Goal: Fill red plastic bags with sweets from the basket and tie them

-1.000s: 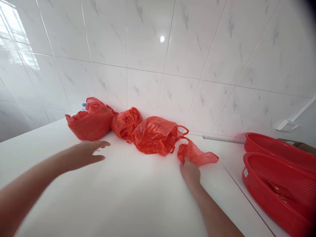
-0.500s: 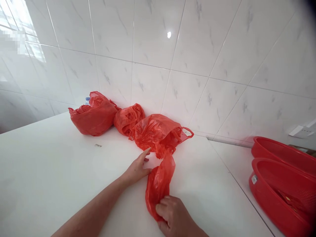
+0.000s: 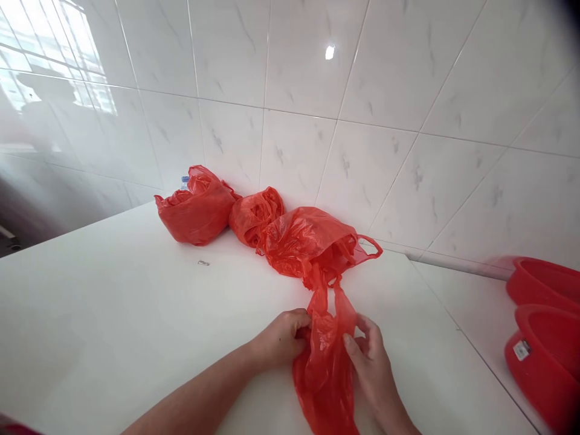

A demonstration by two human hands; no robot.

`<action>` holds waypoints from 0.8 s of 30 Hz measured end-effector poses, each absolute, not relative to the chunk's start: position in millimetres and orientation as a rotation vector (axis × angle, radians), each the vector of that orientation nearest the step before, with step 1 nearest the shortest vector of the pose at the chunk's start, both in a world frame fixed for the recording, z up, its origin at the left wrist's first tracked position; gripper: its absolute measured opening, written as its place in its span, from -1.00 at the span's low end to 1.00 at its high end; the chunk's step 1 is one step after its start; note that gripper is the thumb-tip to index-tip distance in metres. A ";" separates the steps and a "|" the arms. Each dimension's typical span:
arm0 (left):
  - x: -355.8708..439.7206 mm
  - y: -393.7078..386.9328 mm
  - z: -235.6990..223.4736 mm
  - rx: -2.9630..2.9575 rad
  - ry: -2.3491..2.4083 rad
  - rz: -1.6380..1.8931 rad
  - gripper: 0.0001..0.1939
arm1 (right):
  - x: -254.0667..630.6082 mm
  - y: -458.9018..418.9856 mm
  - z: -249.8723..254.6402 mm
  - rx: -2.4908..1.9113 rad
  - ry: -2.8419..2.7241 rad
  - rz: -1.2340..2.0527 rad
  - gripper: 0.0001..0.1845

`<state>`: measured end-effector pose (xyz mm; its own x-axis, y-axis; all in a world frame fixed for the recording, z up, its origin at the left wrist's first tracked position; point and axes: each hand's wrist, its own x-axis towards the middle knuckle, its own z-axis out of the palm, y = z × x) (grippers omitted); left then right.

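Observation:
A thin red plastic bag (image 3: 324, 368) lies lengthwise on the white table (image 3: 136, 338), its two handle loops pointing toward the wall. My left hand (image 3: 285, 338) is closed on the bag's left edge, with the fingertips partly hidden by the film. On the opposite edge, my right hand (image 3: 369, 356) pinches the plastic between thumb and fingers. The handle ends touch or overlap a fuller crumpled red bag (image 3: 308, 238) just beyond; where one ends and the other begins is hard to tell.
Against the tiled wall rest a bundled red bag (image 3: 256, 214) and a bulging red bag (image 3: 197, 208), with a blue bottle cap (image 3: 185, 179) behind it. A small scrap (image 3: 203, 263) lies on the table. Red plastic baskets (image 3: 539, 356) stand at the right.
My right hand has moved from the bag's near end up to its right edge. My left hand, formerly spread, has closed on the left edge. The bag is opened wider. The view has shifted left.

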<state>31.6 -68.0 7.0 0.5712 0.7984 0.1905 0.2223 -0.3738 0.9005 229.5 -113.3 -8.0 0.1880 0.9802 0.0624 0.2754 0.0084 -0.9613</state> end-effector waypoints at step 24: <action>19.2 -66.6 19.4 1.993 1.208 1.578 -0.22 | 235.3 -107.1 26.8 -1.010 -1.586 0.722 -0.91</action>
<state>19.2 -66.6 19.4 0.0295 0.7720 0.6350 0.4116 -0.5883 0.6961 235.3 -107.1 26.8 -0.0693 0.8881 0.4545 0.2402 0.4570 -0.8564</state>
